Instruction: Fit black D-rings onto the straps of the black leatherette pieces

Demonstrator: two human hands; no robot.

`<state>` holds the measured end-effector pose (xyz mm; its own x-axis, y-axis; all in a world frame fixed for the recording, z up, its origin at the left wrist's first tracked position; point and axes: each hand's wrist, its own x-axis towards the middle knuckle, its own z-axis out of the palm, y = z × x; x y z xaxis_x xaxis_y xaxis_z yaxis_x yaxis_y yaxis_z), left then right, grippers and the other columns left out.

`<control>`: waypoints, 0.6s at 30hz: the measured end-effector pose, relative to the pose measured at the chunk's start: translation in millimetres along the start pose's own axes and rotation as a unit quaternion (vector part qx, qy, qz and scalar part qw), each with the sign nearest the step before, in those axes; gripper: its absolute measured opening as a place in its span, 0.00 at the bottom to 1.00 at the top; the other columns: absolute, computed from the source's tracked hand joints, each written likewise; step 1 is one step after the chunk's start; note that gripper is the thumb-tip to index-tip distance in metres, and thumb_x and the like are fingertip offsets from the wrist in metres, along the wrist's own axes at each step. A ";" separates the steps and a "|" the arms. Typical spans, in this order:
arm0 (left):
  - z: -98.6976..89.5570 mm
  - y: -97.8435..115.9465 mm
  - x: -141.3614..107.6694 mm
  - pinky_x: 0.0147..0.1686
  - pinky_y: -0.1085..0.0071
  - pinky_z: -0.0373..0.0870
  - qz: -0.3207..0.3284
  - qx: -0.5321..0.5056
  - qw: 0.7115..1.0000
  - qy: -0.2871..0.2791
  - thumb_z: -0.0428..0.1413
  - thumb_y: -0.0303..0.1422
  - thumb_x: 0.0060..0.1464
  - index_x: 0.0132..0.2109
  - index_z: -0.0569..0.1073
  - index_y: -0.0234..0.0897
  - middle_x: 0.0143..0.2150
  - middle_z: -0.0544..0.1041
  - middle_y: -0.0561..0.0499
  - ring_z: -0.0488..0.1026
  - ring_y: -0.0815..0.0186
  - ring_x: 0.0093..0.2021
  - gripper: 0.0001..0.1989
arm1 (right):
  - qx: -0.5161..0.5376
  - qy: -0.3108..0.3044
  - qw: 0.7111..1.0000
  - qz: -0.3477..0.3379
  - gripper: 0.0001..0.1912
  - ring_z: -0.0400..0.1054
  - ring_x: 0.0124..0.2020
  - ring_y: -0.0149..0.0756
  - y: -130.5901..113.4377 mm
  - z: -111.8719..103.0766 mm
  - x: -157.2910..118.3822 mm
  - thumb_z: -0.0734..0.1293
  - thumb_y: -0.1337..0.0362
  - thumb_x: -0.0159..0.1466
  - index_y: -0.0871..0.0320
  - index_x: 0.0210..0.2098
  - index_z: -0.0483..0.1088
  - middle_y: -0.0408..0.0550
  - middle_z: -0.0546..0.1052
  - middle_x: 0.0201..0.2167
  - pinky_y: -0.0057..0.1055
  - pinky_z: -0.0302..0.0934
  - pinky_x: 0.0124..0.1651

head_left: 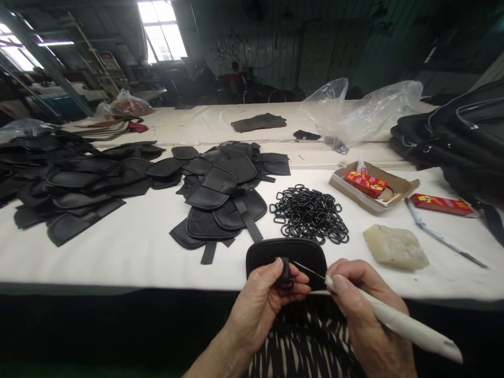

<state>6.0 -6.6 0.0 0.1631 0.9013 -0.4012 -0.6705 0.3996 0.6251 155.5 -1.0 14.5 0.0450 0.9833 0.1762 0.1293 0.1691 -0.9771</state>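
A black leather piece (258,254) with a rounded, piped edge lies at the table's front edge. My left hand (262,299) pinches its short black strap (285,270) between thumb and fingers, and a dark ring shows at the strap's lower end. In my right hand (366,310) is a white-handled tool (417,332). Its thin metal tip (309,269) points left, close to the strap and the left fingertips. Behind the leather piece sits a heap of black D-rings (311,212).
Stacked black leather pieces (212,189) and another pile (86,178) lie left. To the right are a cardboard box (372,202), a wax-like block (396,248), a pen-like tool (437,233), a red box (441,205) and black bags (452,131). Plastic bags (362,115) lie farther back.
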 end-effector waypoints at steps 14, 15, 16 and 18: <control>6.0 5.3 -12.6 0.33 0.68 0.70 0.062 0.263 0.960 0.076 0.49 0.41 0.56 0.34 0.73 0.31 0.32 0.77 0.44 0.74 0.63 0.31 0.16 | 0.085 -0.059 0.993 0.053 0.10 0.59 0.27 0.32 7.1 -5.4 5.2 0.66 0.58 0.58 0.56 0.25 0.65 0.44 0.67 0.26 0.27 0.55 0.28; 6.9 5.5 -14.3 0.34 0.68 0.70 0.077 0.286 0.952 0.073 0.48 0.40 0.57 0.34 0.74 0.32 0.32 0.77 0.44 0.74 0.62 0.32 0.16 | 0.098 -0.075 0.990 0.070 0.10 0.58 0.27 0.31 6.8 -6.2 8.1 0.65 0.58 0.58 0.56 0.25 0.65 0.43 0.67 0.26 0.27 0.54 0.28; 7.6 5.6 -16.0 0.36 0.69 0.69 0.095 0.312 0.943 0.070 0.48 0.38 0.57 0.33 0.74 0.32 0.32 0.77 0.45 0.74 0.62 0.33 0.15 | 0.111 -0.094 0.985 0.087 0.10 0.56 0.26 0.30 5.5 -6.7 11.4 0.65 0.58 0.59 0.57 0.25 0.65 0.42 0.66 0.25 0.27 0.53 0.28; 8.0 5.5 -18.5 0.38 0.70 0.68 0.126 0.364 0.920 0.067 0.48 0.37 0.57 0.31 0.75 0.33 0.31 0.77 0.46 0.74 0.62 0.34 0.15 | 0.144 -0.129 0.975 0.110 0.12 0.52 0.23 0.28 0.6 -6.3 18.7 0.65 0.58 0.59 0.57 0.24 0.63 0.41 0.64 0.23 0.26 0.51 0.26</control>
<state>5.1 -19.7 16.3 -0.0558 0.9715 -0.2304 -0.0050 0.2305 0.9731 162.6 17.0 18.0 -0.2147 0.9758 -0.0410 -0.1415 -0.0726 -0.9873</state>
